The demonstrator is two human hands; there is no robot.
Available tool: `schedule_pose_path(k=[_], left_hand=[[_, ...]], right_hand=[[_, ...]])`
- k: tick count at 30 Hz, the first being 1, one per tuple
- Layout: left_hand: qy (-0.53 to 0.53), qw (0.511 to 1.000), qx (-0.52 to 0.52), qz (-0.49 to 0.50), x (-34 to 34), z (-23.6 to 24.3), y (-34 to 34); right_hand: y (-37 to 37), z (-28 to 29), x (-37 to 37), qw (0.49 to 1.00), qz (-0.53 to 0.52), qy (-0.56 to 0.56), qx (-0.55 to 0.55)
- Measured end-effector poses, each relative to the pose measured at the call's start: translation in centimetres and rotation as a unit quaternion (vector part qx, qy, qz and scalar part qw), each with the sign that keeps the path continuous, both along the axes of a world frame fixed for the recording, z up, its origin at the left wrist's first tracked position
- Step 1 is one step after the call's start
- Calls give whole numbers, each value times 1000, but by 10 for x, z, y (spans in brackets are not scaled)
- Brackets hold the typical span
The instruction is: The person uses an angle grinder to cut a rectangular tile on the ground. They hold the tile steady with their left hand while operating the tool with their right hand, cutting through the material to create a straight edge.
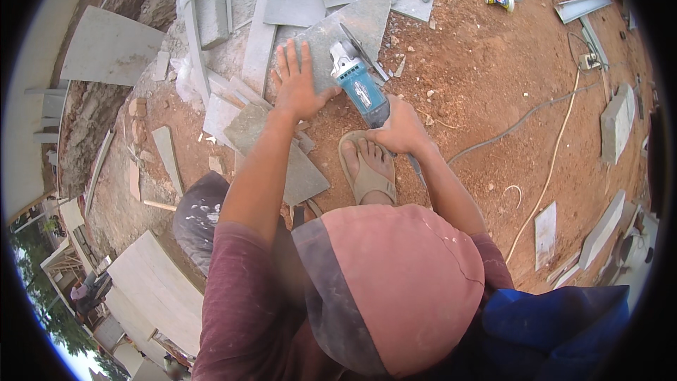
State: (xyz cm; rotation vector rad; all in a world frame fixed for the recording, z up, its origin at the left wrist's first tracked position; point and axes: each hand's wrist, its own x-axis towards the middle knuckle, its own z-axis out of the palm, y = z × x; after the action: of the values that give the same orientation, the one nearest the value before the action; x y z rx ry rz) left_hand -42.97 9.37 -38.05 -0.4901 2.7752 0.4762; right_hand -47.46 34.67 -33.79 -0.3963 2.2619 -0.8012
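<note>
Gripping the rear of the blue-green angle grinder (365,90) with my right hand (402,125), I had its thin disc (357,42) just above the middle of my view, towards twelve o'clock. I could not tell whether the disc touched the grey stone slab (321,46) there. My left hand (297,95) lay at eleven o'clock, palm down over that slab, fingers spread and holding nothing, its thumb close to the grinder; the two hands were apart. Near the centre, my sandaled foot (367,166) stood on reddish dirt, just below the tool. A rough concrete block (211,17) rested at eleven o'clock, beyond my left hand, and a broad pale panel (113,46) leaned at ten. A paper cup (501,1) lay on its side between one and two, while a grey cord (522,118) ran off towards two o'clock.
</note>
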Motion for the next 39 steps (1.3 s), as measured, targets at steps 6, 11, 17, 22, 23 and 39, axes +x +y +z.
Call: schedule_pose_path(k=[6,11,17,22,23,39], left_hand=[[1,1000,-2,-1,1,-1,0],[-3,1000,0,-1,0,-1,0],[-4,1000,-2,-4,1,-1,0],[2,1000,-4,-4,1,-2,0],[3,1000,-5,-5,1,-2,0],[12,1000,-9,-6,2,-5,-1]], right_hand=[[4,8,2,1000,1,2,-10],[9,-1,2,1000,6,-5,-5],[11,2,3,1000,8,-9,-5],[15,-1,5,1000,-2,-17,-6],[15,1,6,1000,-3,-17,-9],[22,2,14,1000,-2,-8,-3]])
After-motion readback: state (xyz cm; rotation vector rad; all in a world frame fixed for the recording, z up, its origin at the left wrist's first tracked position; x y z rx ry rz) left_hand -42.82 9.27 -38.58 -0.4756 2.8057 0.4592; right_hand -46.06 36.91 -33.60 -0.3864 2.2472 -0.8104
